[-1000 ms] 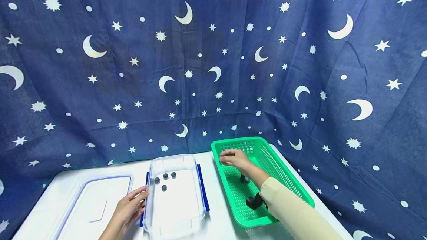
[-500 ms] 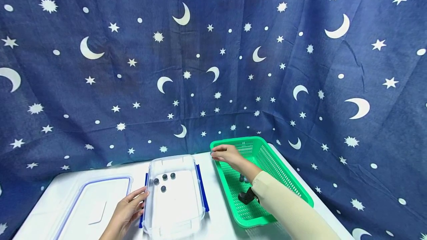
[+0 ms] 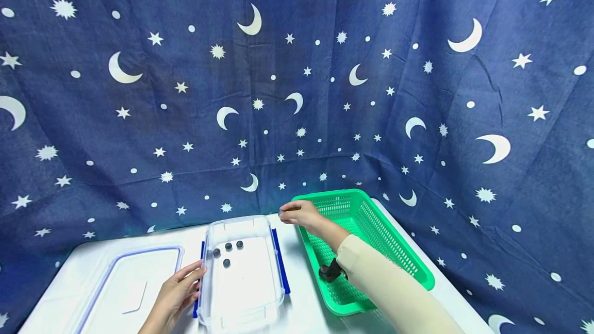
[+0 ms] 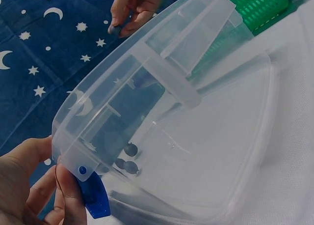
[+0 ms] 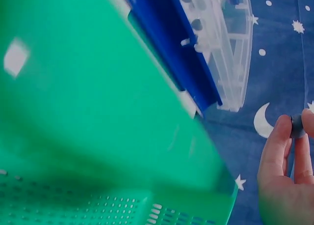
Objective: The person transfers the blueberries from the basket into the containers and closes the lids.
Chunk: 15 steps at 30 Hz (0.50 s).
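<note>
Between the thumb and fingertips of my right hand (image 3: 303,214) is a dark blueberry (image 5: 297,126). The hand is raised past the left rim of the green basket (image 3: 419,267), in the gap before the clear plastic box (image 3: 248,293). Several blueberries (image 3: 226,263) lie inside this open box, toward its far left. My left hand (image 3: 174,290) holds the box's left edge, its thumb and fingers at the wall close to a blue latch (image 4: 96,198). My right forearm hides part of the basket's inside.
Flat on the white table, left of the box, lies a clear lid (image 3: 120,277) with a blue seal. Another blue latch (image 3: 281,262) hangs along the box's right side. A navy curtain (image 3: 278,66) with moons and stars stands behind the table.
My right hand has moved left with the blueberry, from over the basket to beyond its left rim. The left hand stays at the box's edge.
</note>
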Tool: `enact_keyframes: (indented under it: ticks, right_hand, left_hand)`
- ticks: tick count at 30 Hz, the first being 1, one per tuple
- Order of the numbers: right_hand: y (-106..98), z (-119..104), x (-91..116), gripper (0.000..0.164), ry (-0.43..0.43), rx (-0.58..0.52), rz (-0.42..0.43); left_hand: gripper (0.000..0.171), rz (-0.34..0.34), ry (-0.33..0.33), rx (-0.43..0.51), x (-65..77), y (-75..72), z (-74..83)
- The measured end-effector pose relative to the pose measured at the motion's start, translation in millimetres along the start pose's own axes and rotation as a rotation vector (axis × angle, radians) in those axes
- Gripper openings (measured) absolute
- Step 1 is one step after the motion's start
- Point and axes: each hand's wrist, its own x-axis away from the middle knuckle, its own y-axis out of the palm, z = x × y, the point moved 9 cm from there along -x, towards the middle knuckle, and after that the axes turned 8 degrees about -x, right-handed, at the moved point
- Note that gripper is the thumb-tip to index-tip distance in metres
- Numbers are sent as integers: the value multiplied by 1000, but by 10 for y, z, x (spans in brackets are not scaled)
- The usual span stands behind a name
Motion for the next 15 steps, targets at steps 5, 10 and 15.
enact_keyframes:
  ticks: [5, 10, 15]
  right_hand:
    - [160, 4, -18, 29, -15, 14, -16]
    - [334, -2, -37, 28, -22, 48, -27]
    - [513, 1, -55, 25, -16, 88, -24]
  left_hand:
    - [71, 6, 0, -2, -2, -3, 5]
    - [73, 0, -2, 1, -3, 3, -1]
    - [72, 1, -3, 10, -3, 4, -8]
